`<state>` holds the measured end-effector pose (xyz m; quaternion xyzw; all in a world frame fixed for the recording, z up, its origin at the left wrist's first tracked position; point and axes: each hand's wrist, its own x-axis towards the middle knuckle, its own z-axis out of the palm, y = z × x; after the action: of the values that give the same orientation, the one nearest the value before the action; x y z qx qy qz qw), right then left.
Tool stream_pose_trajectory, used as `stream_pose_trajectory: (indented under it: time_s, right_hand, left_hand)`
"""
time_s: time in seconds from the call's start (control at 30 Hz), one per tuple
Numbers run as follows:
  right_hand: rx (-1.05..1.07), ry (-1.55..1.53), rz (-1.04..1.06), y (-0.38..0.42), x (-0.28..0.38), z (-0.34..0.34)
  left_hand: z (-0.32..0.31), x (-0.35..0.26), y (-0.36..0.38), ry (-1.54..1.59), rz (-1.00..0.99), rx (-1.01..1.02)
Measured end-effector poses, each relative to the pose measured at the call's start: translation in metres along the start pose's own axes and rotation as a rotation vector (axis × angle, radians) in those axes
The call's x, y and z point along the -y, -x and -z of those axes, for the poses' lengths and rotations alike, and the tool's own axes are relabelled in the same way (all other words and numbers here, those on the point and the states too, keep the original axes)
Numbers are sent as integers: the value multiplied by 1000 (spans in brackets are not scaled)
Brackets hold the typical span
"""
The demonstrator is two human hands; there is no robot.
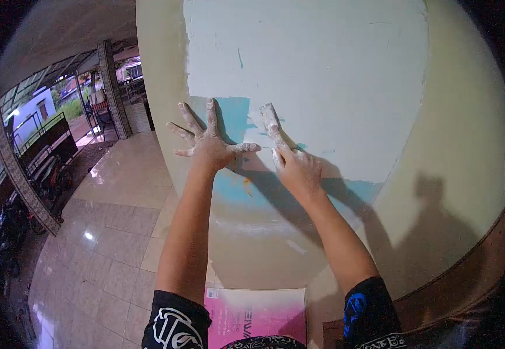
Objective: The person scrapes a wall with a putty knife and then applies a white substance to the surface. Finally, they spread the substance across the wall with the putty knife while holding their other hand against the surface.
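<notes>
My left hand (210,145), dusted with white, lies spread against the wall over a teal patch (236,113), its thumb pointing right. In my right hand (299,168) is a putty knife (268,116) smeared with white, its blade up against the white coated area (322,64) just right of the teal patch. Part of the handle is hidden by my fingers. Small teal marks show through the white near the blade, and a teal strip (351,187) runs under the white area.
A pink box (252,317) stands below, close to my body. Shiny floor tiles (113,232) stretch to the left, with a tiled pillar (114,87) and parked motorcycles (8,232) beyond. A brown surface (485,262) is at the lower right.
</notes>
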<state>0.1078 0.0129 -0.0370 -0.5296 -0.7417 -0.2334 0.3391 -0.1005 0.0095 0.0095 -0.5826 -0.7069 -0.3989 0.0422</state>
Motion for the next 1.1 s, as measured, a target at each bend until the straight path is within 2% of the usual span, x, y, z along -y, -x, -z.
stream_pose_trajectory:
  time_s: [0.07, 0.2, 0.33, 0.43, 0.5, 0.6, 0.83, 0.87, 0.97, 1.1]
  right_hand:
    - [43, 9, -21, 11, -11, -18]
    - [-16, -25, 12, -7, 5, 10]
    - [-42, -19, 4, -11, 9, 8]
    - [129, 11, -66, 4, 4, 11]
    - [77, 2, -43, -5, 9, 15]
    - [-94, -10, 2, -24, 16, 15]
    - [39, 14, -86, 7, -7, 11]
    - [50, 32, -63, -4, -6, 9]
    - [-66, 33, -98, -27, 6, 7]
    - [-31, 15, -101, 8, -7, 12]
  left_hand:
    - [-2, 4, -1, 41, -10, -3]
    - [-9, 6, -2, 21, -14, -72]
    - [-7, 5, -2, 2, -17, -71]
    - [-7, 4, -4, -24, 8, -41]
    - [-9, 6, -3, -6, -18, -86]
    - [-5, 4, -1, 12, -19, -36]
    - [-1, 0, -1, -16, 30, 17]
    - [-8, 6, -3, 13, -8, -50]
    - [-9, 8, -4, 32, -21, -59]
    - [-8, 5, -4, 6, 18, -22]
